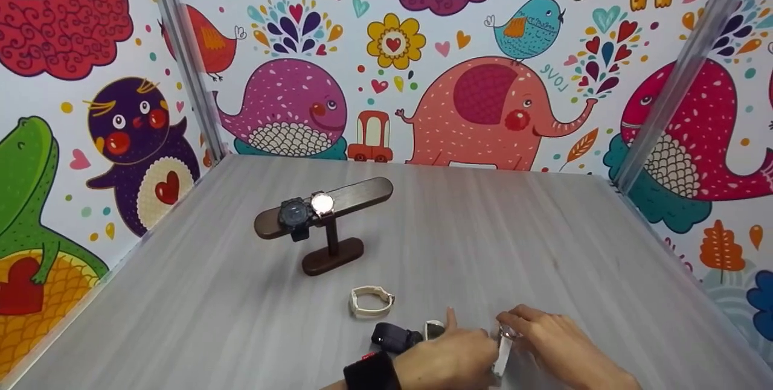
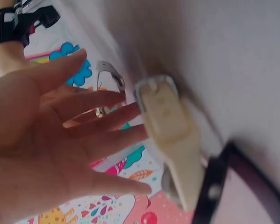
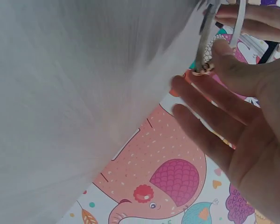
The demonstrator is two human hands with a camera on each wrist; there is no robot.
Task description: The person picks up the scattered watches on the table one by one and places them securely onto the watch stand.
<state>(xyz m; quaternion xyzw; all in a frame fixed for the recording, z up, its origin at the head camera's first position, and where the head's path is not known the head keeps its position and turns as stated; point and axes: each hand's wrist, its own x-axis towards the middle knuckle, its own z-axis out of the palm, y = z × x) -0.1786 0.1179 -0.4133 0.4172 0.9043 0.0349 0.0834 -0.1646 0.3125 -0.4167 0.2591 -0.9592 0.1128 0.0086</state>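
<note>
My right hand [image 1: 558,342] pinches a watch with a white strap [image 1: 502,357] between thumb and fingertips. In the right wrist view the watch's gold-toned case [image 3: 205,70] sits at the thumb and forefinger, its strap forming a loop above. My left hand [image 1: 447,357] is just left of that watch. Its fingers are spread and nearly straight in the left wrist view; whether they touch the strap I cannot tell. Close by its fingertips lies a cream-strapped watch [image 2: 170,121]. A dark blue watch [image 1: 392,337] lies farther left, beside the left wrist.
A wooden watch stand [image 1: 362,195] is at the table's middle left, bearing a black watch [image 1: 295,215] and a rose-gold watch [image 1: 322,204]. A cream looped watch [image 1: 371,302] lies in front of it. Printed panels [image 1: 392,88] and metal posts border the grey table [image 1: 459,239].
</note>
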